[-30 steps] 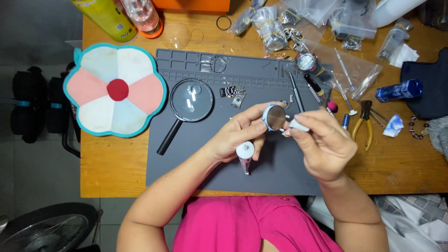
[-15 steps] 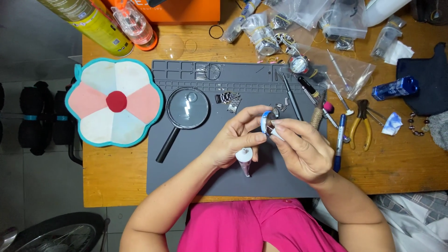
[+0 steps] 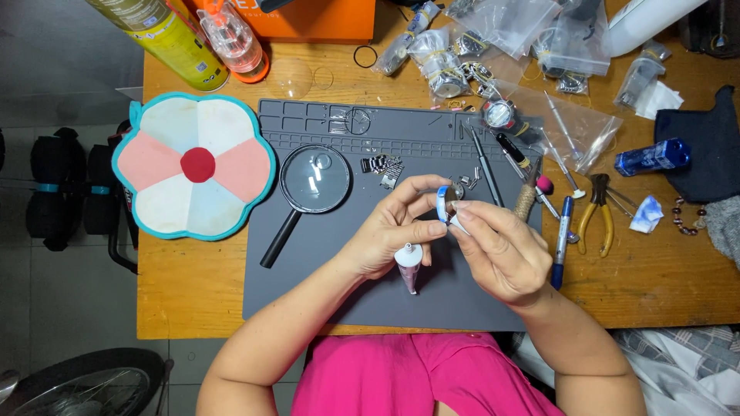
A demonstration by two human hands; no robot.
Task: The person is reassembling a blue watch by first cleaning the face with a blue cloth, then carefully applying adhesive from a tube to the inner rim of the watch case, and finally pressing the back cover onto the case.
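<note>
My left hand (image 3: 393, 227) pinches a small round watch case (image 3: 445, 202) with a blue rim between thumb and fingers, held on edge above the grey work mat (image 3: 324, 254). The same hand also holds a small pink-and-white tube (image 3: 408, 266) against the palm, tip pointing down. My right hand (image 3: 497, 250) meets the case from the right, fingertips pressing a small white piece (image 3: 458, 223) against it. Small metal watch parts (image 3: 469, 181) lie on the mat just beyond the hands.
A magnifying glass (image 3: 312, 181) and watch band links (image 3: 383, 166) lie on the mat. A flower-shaped pad (image 3: 193, 166) sits left. Screwdrivers, a blue pen (image 3: 561, 239), yellow pliers (image 3: 595, 212), plastic bags of parts (image 3: 493, 38), bottles and an orange box crowd the table's back and right.
The watch case has turned from face-up to on edge between my hands. Both hands stay together over the mat; the view has shifted slightly.
</note>
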